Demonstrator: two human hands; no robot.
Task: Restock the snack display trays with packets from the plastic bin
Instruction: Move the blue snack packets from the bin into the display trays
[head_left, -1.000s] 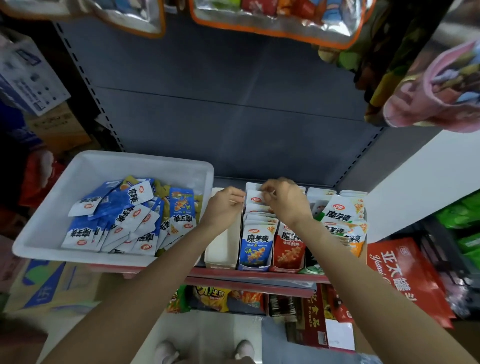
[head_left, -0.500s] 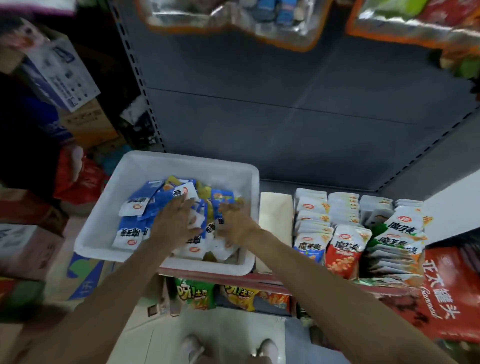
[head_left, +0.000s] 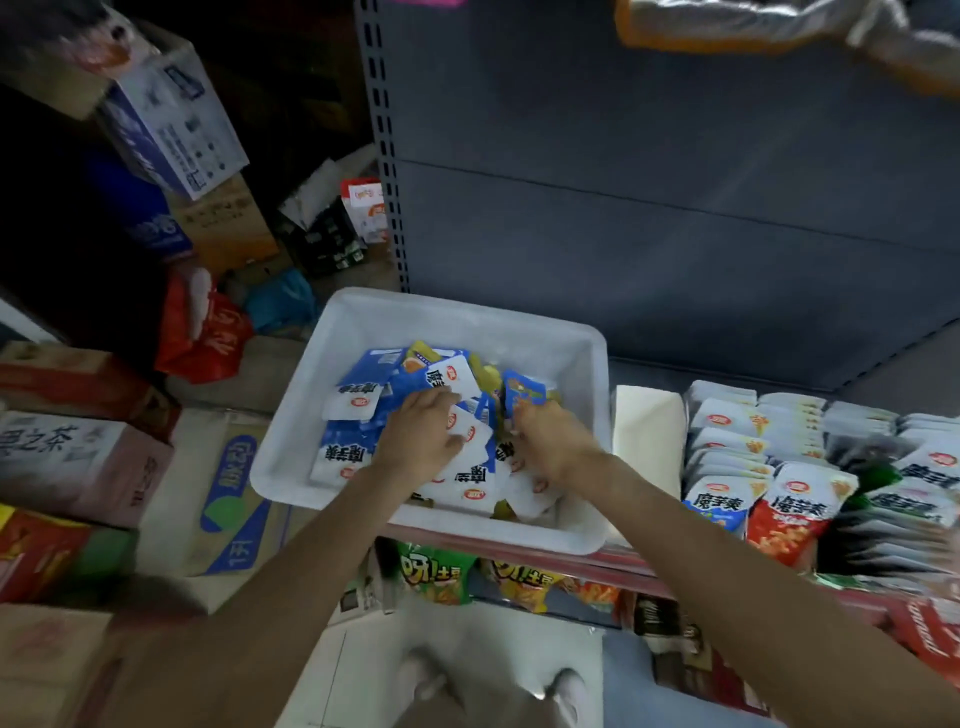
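A white plastic bin (head_left: 592, 374) stands on the shelf, holding a heap of blue-and-white snack packets (head_left: 358, 400). Both my hands are inside it. My left hand (head_left: 423, 439) lies on the packets with its fingers spread over a white one (head_left: 467, 431). My right hand (head_left: 545, 441) grips an upright blue packet (head_left: 524, 392) between thumb and fingers. To the right, an empty white display tray (head_left: 647, 436) stands beside trays filled with rows of packets (head_left: 722, 452).
Red and green packet rows (head_left: 795, 512) fill the trays at right. Cardboard boxes (head_left: 78, 462) pile up on the floor at left. Chip bags (head_left: 434, 571) sit on the lower shelf. A grey back panel (head_left: 649, 182) rises behind the bin.
Both hands left the display trays and moved left into the bin. The view swung left with them. My right hand has taken hold of a blue packet.
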